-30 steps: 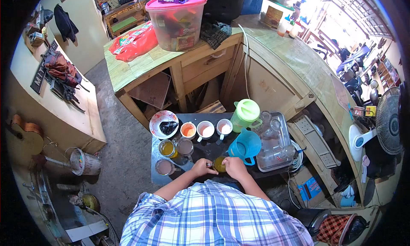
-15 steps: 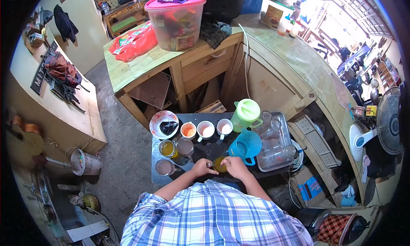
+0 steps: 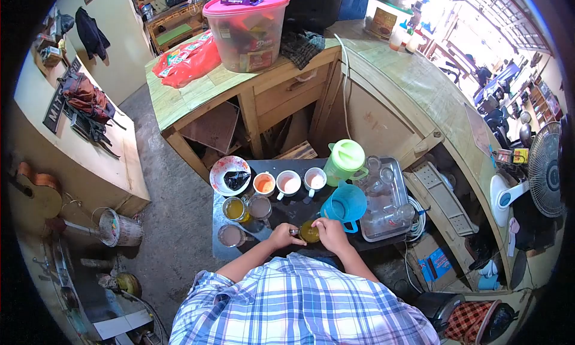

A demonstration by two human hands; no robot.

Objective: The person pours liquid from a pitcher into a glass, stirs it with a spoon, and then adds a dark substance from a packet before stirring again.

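Note:
A glass mug (image 3: 309, 231) of yellow-green drink is on the dark low table in front of me. My left hand (image 3: 285, 237) grips it from the left side, at its handle. My right hand (image 3: 331, 233) is closed at the mug's right rim; what its fingers hold is hidden. Just beyond stands a blue pitcher (image 3: 344, 203). To the left are another glass mug of yellow drink (image 3: 235, 209) and two glasses of greyish-brown drink, a far one (image 3: 260, 206) and a near one (image 3: 231, 235). Three white cups, left (image 3: 264, 183), middle (image 3: 288, 183) and right (image 3: 315, 178), line the back.
A bowl (image 3: 230, 165) with a black plastic piece sits at the table's back left. A green lidded pitcher (image 3: 347, 159) and a clear tray (image 3: 389, 228) with glassware stand on the right. A wooden counter (image 3: 383, 63) curves behind; a fan (image 3: 542, 171) is far right.
My right hand has shifted very slightly at the mug's rim. My left hand and the other drinkware look the same.

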